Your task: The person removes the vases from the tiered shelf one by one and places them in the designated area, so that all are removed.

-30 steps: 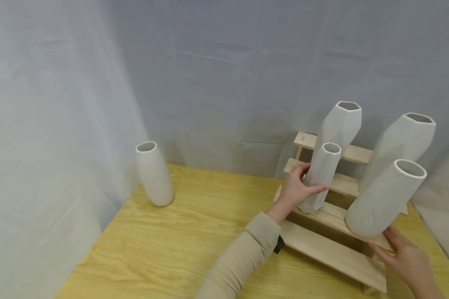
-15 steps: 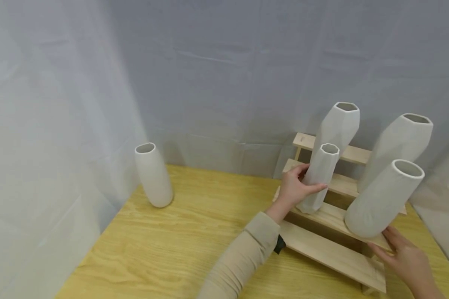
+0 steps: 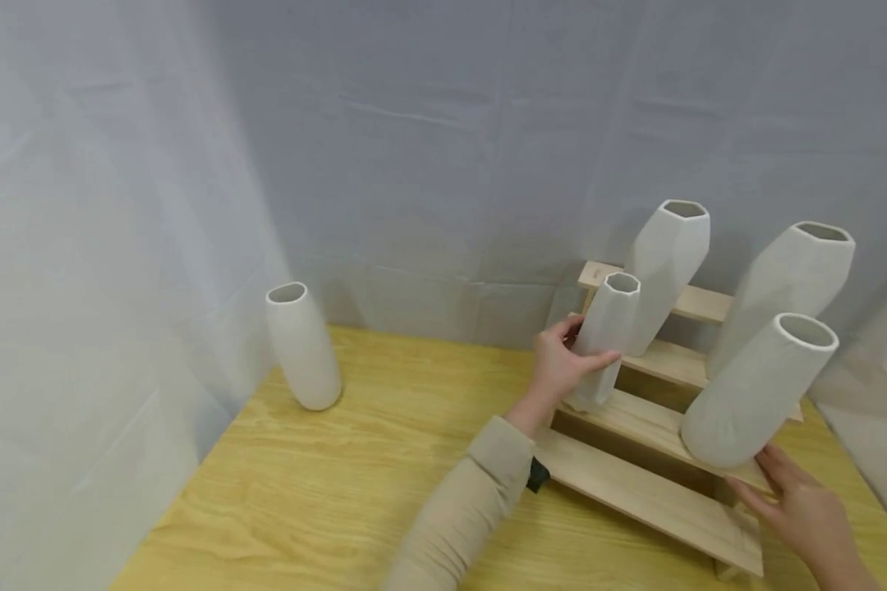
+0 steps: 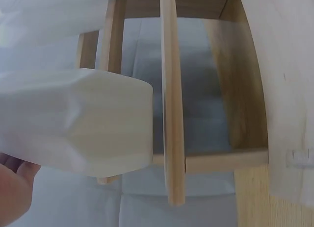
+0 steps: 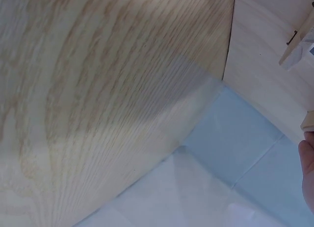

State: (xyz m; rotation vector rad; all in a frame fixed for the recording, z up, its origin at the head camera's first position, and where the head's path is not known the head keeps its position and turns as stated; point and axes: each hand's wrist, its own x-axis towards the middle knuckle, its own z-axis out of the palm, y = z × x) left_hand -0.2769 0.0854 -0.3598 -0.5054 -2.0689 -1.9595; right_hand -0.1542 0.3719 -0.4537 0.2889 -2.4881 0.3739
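In the head view, we see the left hand [image 3: 562,365] with fingers curled round a matte, fluted white vase [image 3: 604,336]; right of them, 3 vases [image 3: 760,392] stand on a pale wooden stand [image 3: 650,492], its end pinched by the right hand [image 3: 809,510]. Well left of the fingers, 1 smooth vase [image 3: 306,353] stands on the grainy yellow table [image 3: 303,476] before creased grey sheeting [image 3: 429,180]. From the left wrist, the faceted base [image 4: 108,124] nears a shelf edge [image 4: 172,99]; contact, we cannot tell. From the right wrist, fingertips meet wood.

I count white vases [image 3: 756,400], five; tiered wooden stand [image 3: 650,499], one, its shelves [image 3: 646,420] four; wooden counter [image 3: 325,492], one; beige sleeve [image 3: 461,509], one.
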